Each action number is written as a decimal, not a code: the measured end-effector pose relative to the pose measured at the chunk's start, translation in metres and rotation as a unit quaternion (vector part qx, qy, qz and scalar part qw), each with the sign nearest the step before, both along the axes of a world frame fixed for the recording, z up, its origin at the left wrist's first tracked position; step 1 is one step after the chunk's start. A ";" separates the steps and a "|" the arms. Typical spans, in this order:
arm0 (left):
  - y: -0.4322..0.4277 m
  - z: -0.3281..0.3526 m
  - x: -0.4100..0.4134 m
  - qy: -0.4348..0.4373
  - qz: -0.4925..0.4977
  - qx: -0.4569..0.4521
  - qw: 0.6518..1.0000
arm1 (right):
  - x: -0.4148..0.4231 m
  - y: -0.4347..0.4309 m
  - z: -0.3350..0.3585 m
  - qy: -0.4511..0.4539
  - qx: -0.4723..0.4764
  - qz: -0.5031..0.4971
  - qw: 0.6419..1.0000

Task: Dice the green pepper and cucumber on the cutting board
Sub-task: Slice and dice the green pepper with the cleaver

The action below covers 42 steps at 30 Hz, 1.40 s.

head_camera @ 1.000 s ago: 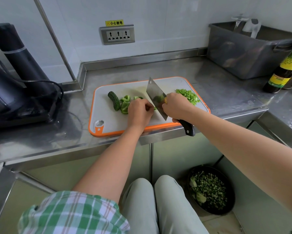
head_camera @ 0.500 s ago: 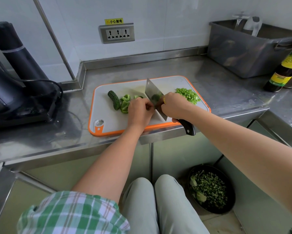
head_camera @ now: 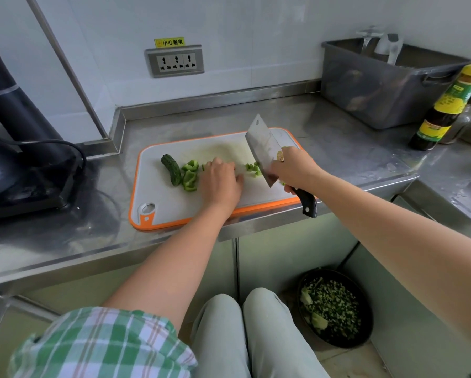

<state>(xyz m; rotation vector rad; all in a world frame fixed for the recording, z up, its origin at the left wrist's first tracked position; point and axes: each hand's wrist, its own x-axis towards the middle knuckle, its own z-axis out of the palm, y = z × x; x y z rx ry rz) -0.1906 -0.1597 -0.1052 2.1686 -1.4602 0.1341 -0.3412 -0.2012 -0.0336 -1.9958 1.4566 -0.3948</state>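
Note:
A white cutting board [head_camera: 158,195] with an orange rim lies on the steel counter. On its left part lie a dark green cucumber piece [head_camera: 171,169] and green pepper strips [head_camera: 189,176]. My left hand [head_camera: 220,182] rests palm down on the board, its bent fingers reaching the strips; the fingertips are hidden. A small heap of diced pepper [head_camera: 253,169] lies between my hands. My right hand [head_camera: 294,170] grips the black handle of a cleaver [head_camera: 263,147]. The blade is raised and tilted, with its lower corner close to the board beside the dice.
A grey tub [head_camera: 392,85] and a dark sauce bottle [head_camera: 444,110] stand at the back right. A black appliance with a cable [head_camera: 19,148] fills the left counter. On the floor below sits a black bowl of chopped greens [head_camera: 335,306].
The cleaver has lifted off the pepper and tilted up to the right. My left hand has slid left toward the uncut strips, leaving fresh dice between the hands.

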 end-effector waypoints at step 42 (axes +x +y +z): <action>-0.050 0.029 -0.040 -0.089 -0.200 -0.012 0.976 | -0.045 -0.037 0.004 -0.259 0.047 -0.133 0.956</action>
